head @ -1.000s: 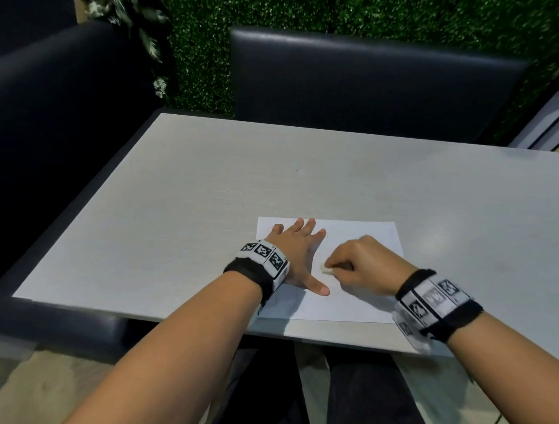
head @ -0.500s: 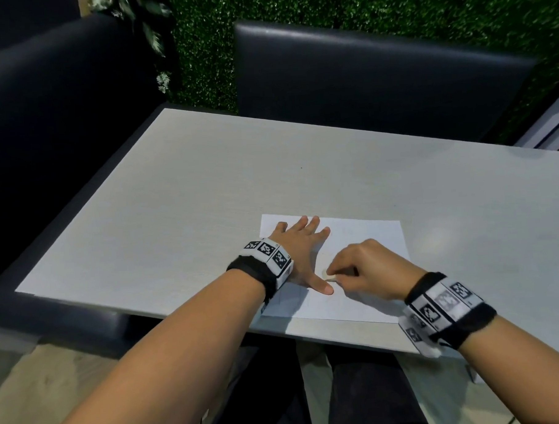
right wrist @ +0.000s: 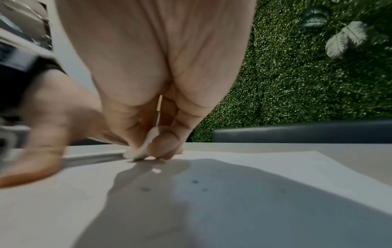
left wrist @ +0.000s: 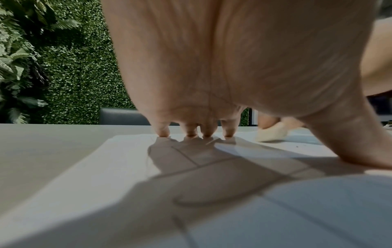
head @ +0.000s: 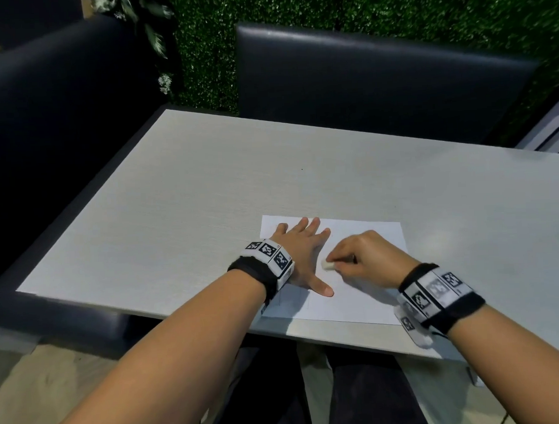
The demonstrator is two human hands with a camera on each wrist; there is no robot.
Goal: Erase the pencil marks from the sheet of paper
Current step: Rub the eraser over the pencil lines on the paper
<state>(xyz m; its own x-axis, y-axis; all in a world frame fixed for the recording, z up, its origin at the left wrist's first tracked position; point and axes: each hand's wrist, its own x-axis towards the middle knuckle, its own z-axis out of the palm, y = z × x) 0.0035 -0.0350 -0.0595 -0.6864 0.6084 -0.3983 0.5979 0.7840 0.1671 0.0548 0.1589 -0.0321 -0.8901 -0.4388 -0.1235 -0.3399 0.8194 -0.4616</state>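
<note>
Right hand (head: 366, 256): pinching a white eraser (head: 327, 265), its tip on the sheet of paper (head: 368, 301); left hand (head: 300, 252): flat, fingers straight, pinning the sheet at the table's (head: 207, 195) near edge. Pencil marks (left wrist: 188, 157): faint lines remain under the left palm; erasing judged unfinished.

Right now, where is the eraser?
In the head view the eraser is pinched in the right hand, its tip on the sheet of paper, just right of the flat left hand.
</note>
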